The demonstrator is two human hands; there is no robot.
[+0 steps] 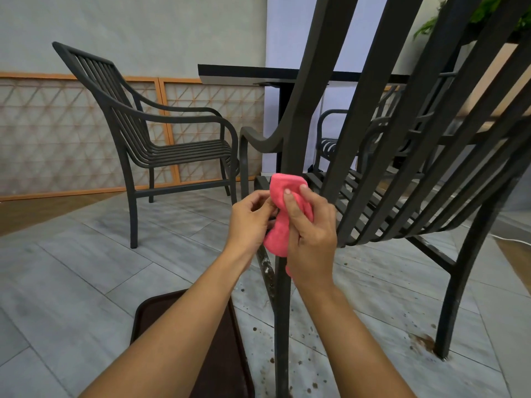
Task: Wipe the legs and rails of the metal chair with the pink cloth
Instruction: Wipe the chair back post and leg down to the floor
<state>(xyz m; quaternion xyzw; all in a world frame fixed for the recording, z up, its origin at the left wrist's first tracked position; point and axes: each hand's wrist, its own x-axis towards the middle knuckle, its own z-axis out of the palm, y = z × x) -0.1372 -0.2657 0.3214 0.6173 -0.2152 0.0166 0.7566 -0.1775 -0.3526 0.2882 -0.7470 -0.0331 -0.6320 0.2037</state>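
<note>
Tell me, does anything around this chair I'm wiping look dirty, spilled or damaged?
Yes. Dark brown specks are scattered over the grey floor tiles around the near chair leg, with a rusty-brown patch at the foot of the right rear leg. The rail below the pink cloth looks blotchy and pale-stained.

Both hands on the pink cloth [280,214] right at the near metal chair [402,168] leg: right hand [311,239] gripping, left hand [250,216] pinching its edge. Brown tray [221,354] on floor.

cloth [283,214]: pink | chair [373,139]: dark grey | tray [224,354]: brown | floor [86,254]: grey tiles
</note>
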